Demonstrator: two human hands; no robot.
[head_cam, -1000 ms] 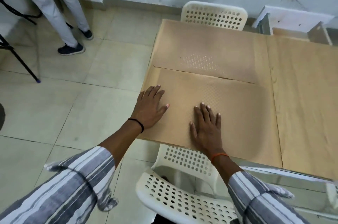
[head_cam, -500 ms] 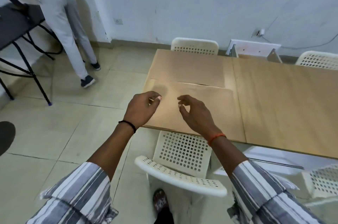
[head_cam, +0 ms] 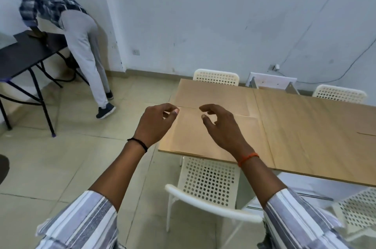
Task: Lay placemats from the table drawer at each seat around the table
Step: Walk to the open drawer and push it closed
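Since a second ago: both hands lifted off near placemat, view pulled back. Left hand and right hand hover above it, fingers loosely curled, holding nothing. Near placemat flat at worktop corner, above near chair. Far placemat just beyond, by far chair. Judgement: two seats done; next, fetch more mats from drawer, cover remaining seats, e.g. right far chair. No readable writing or brands.

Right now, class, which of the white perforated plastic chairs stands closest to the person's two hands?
The white perforated plastic chair tucked under the wooden table's near edge, directly below both hands; the others stand along the far side or at the frame's lower right corner.
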